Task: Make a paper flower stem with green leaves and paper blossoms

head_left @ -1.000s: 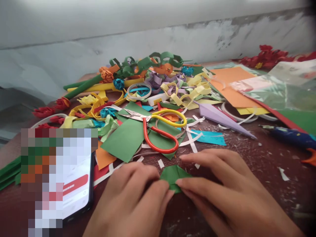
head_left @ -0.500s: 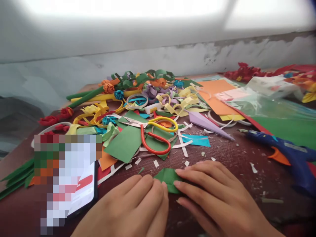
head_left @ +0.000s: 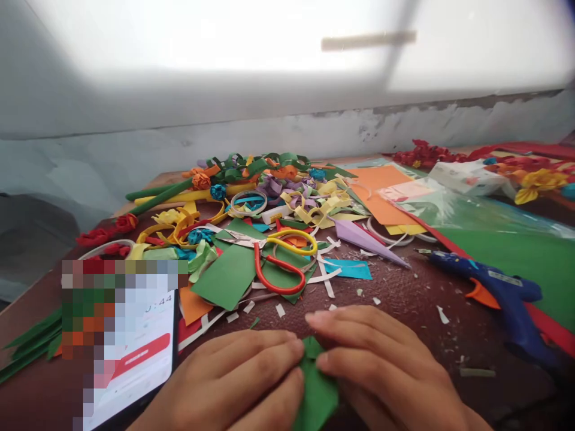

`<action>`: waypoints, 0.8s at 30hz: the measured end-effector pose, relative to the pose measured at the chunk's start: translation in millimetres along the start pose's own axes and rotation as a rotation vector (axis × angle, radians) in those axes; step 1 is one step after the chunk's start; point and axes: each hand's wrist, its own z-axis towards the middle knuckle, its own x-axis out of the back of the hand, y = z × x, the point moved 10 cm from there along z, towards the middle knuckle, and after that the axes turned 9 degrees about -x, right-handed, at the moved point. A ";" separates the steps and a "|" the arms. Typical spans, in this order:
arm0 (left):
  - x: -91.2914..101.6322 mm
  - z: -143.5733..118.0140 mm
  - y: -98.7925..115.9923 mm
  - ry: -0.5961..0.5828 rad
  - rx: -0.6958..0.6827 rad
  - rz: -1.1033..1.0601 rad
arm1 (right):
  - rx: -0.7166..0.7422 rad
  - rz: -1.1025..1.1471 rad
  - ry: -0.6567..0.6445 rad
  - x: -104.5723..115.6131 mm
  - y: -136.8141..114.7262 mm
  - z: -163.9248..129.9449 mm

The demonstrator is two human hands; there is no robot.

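A home craft spot: a dark brown table [head_left: 417,299] against a scuffed white wall [head_left: 269,129] at 12 o'clock, strewn with paper scraps [head_left: 287,197], scissors [head_left: 274,257] at centre, a glue gun [head_left: 494,293] at 3 o'clock, a phone [head_left: 144,353] at 8 o'clock.

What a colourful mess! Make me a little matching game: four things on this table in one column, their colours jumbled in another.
Things:
1. glue gun
2. scissors
3. folded paper between the left hand and right hand
4. paper cone

Colours:
A. lilac
B. green
C. blue with orange trigger
D. red and yellow handles

Pairs: 1-C, 2-D, 3-B, 4-A
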 end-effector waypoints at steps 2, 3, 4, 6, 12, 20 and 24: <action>-0.9 -9.5 -3.2 -0.053 0.006 -0.019 | 0.091 -0.006 0.025 -1.9 -10.9 -2.0; -1.6 -13.8 -3.8 -0.084 0.010 -0.004 | 0.122 -0.043 0.024 -5.4 -15.7 -3.0; -2.7 -18.1 -4.1 -0.116 0.021 0.023 | 0.142 -0.095 0.010 -10.4 -19.7 -3.7; -5.3 -26.6 -2.6 -0.166 0.063 0.083 | 0.151 -0.185 -0.065 -23.6 -24.8 -4.6; -0.1 -38.7 12.8 -0.021 0.197 0.209 | 0.120 -0.113 -0.230 -38.1 -26.8 -3.8; -3.1 -40.6 0.8 0.019 0.390 0.095 | -0.063 0.024 -0.275 -38.9 -2.1 -0.3; -8.9 -42.5 -7.6 -0.033 0.555 0.079 | -0.180 -0.041 -0.287 -43.5 4.4 0.9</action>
